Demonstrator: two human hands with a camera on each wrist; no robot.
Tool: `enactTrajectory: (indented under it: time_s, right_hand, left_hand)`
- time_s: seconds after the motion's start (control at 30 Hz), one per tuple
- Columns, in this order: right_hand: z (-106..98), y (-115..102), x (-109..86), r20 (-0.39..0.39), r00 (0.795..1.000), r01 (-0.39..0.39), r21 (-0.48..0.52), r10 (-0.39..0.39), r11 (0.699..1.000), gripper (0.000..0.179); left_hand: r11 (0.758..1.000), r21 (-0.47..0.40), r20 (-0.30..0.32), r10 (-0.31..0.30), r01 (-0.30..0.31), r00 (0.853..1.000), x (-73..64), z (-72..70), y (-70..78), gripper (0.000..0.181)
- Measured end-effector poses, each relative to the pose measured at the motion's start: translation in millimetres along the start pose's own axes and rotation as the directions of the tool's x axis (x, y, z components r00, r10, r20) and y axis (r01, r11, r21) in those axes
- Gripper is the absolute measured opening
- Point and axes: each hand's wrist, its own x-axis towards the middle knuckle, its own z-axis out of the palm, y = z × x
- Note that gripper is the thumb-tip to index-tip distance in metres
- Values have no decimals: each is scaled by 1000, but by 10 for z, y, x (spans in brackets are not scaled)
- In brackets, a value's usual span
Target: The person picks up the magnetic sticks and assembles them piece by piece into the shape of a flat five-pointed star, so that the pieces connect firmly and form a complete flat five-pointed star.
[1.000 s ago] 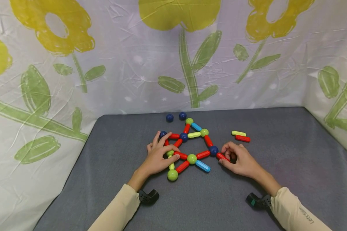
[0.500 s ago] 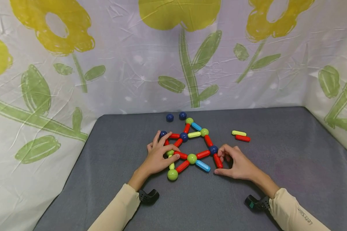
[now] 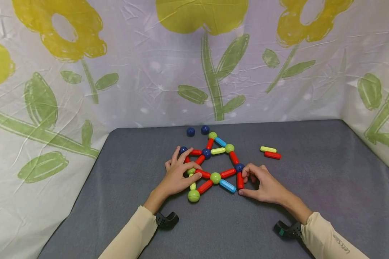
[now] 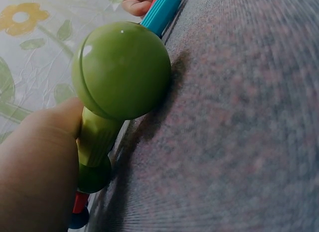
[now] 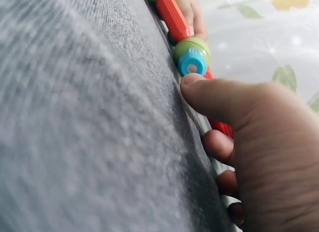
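A flat frame of magnetic sticks and balls lies on the grey surface, with a blue stick (image 3: 228, 186) angled off a green ball (image 3: 215, 178). My left hand (image 3: 178, 176) spreads over its left side, thumb and index finger on either side of a red stick (image 3: 204, 174), other fingers by a dark blue ball (image 3: 183, 150). My right hand (image 3: 262, 183) holds another red stick (image 3: 240, 181) below a dark blue ball (image 3: 239, 167), its thumb at the lower end and curled fingers alongside. In the left wrist view a green ball (image 4: 122, 70) stands close.
Two loose dark blue balls (image 3: 205, 130) sit at the back of the surface. A yellow-green stick (image 3: 268, 149) and a red stick (image 3: 272, 155) lie together at the right. A flower-printed cloth (image 3: 142, 72) rises behind the grey surface (image 3: 327, 180).
My right hand has swung the red stick round the dark blue ball, from pointing right to pointing towards me, beside the blue stick's end. My left hand stays in place.
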Motion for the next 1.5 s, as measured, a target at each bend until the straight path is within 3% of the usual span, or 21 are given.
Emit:
enactTrajectory:
  time_s: [0.73, 0.97, 1.23, 1.5]
  right_hand:
    - [55, -18, 4, -33, 999, 31, -23, -32, 999, 47]
    - [35, -17, -7, -43, 996, -72, 53, 74, 996, 37]
    - [38, -10, 24, -158, 980, -90, 210, 125, 974, 14]
    - [29, -18, 54, -162, 963, -180, 208, 216, 961, 7]
  left_hand:
    - [1000, 0, 9, -12, 12, 1000, 0, 9, 9, 13]
    - [1000, 2, 9, -5, 5, 1000, -2, -5, 24, 14]
    - [1000, 0, 11, 15, -15, 1000, -1, -16, -17, 10]
    - [1000, -11, 41, 24, -24, 999, 12, -54, -63, 11]
